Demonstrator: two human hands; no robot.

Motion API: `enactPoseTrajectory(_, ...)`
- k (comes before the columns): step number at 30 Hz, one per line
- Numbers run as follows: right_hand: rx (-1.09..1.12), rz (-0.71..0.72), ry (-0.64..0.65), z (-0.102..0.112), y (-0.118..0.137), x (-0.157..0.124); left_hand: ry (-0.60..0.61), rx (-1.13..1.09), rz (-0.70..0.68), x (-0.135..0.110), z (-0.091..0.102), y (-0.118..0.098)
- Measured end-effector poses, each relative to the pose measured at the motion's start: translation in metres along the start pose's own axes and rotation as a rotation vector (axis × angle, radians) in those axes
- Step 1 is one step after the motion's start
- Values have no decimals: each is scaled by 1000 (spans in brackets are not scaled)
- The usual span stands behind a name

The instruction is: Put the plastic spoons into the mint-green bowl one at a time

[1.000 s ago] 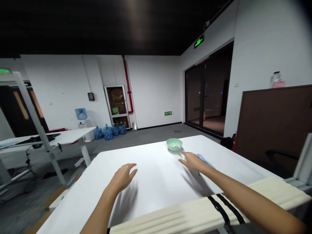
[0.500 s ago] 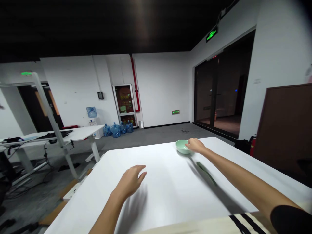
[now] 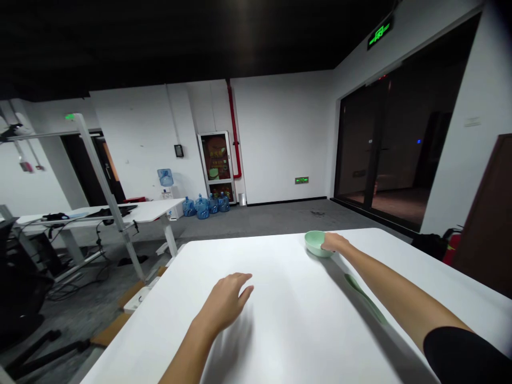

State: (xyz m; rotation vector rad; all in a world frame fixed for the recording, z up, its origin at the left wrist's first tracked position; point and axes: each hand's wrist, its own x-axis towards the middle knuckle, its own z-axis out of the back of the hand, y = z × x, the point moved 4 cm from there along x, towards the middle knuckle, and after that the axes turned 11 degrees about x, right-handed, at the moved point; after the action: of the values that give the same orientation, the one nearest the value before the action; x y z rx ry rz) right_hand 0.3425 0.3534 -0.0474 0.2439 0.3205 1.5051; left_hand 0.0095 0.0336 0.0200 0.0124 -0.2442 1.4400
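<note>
R hand [image 3: 335,243] narrow on rim of smooth pale-green bowl [image 3: 314,243], grip unclear. L hand [image 3: 226,301] wide, empty, over matte white table [image 3: 292,325]. Slim curved green spoon [image 3: 363,298] lay flat nr R hand, toward camera.

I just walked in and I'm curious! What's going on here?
A person stands at a white table. Their right hand is touching the rim of a pale green bowl. Their left hand holds nothing and is low over the tabletop. A long green spoon-like utensil lies on the table, in the shadow of the right arm. Blue water bottles stand on the floor by the far wall.
</note>
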Motion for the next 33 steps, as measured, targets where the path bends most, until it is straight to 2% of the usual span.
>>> enactPoseTrajectory(4, 11, -3, 33, -4, 0, 9, -9, -13, -8, 2, -1, 1)
enactPoseTrajectory(9, 20, 14, -64, 12, 5, 2, -13, -9, 1, 3, -3, 2)
enactPoseTrajectory(17, 55, 91, -135, 57, 1, -58, -25, -10, -12, 1, -6, 2)
enactPoseTrajectory(22, 74, 114, -111, 72, -15, -98, -29, -10, -28, -3, -5, 0)
enactPoseTrajectory(26, 91, 108, -102, 67, -29, -125, -15, 9, -17, -7, -4, -2)
enactPoseTrajectory(33, 91, 69, 26, 24, -47, -159, -9, 2, -32, -9, -5, -6)
